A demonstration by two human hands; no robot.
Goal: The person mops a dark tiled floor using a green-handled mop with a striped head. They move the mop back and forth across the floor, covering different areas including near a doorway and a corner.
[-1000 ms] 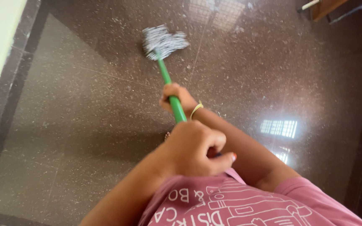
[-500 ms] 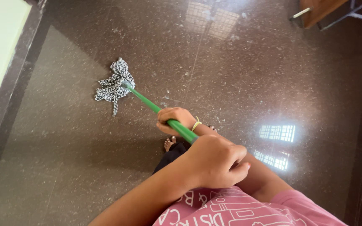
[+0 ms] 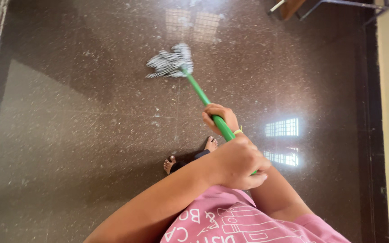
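In the head view, the left hand (image 3: 237,163) is clenched around the top of the green-handled string mop (image 3: 202,95); the right hand (image 3: 218,118) grips the shaft lower down; its white-and-black head lies on the dark speckled stone floor (image 3: 77,135).

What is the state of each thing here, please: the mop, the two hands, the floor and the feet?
mop head: spread flat on the floor, blurred.
green handle: tilted, gripped by both hands.
left hand: closed around the handle's upper end.
right hand: closed around the handle lower down.
floor: dark, speckled, glossy with window reflections.
feet: bare, on the floor.
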